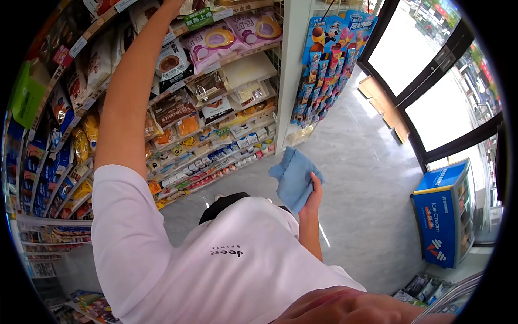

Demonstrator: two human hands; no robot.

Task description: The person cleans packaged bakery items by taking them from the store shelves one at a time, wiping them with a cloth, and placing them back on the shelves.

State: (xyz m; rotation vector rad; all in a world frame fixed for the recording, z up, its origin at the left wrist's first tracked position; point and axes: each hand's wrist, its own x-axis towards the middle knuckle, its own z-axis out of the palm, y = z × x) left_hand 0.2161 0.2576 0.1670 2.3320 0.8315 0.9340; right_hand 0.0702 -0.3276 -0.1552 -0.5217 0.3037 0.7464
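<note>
My right hand [313, 199] grips a light blue cloth [295, 178] with a scalloped edge. The cloth hangs in front of my body, above the grey floor. On the other side, my left arm stretches up across the snack shelves, and only the base of my left hand [174, 4] shows at the top edge of the view. Its fingers are out of frame. Nearest to it are a green shelf label [198, 19] and purple bread packages [211, 44] on the upper shelf. A black-and-white food package [174, 63] lies just below.
Curved shelves of packaged snacks [46, 173] continue at the left. A blue hanging display of candy [329, 67] is on the shelf end. Glass doors [418, 59] stand at the upper right, with cardboard [384, 108] by them. A blue ice cream freezer [440, 221] is at the right.
</note>
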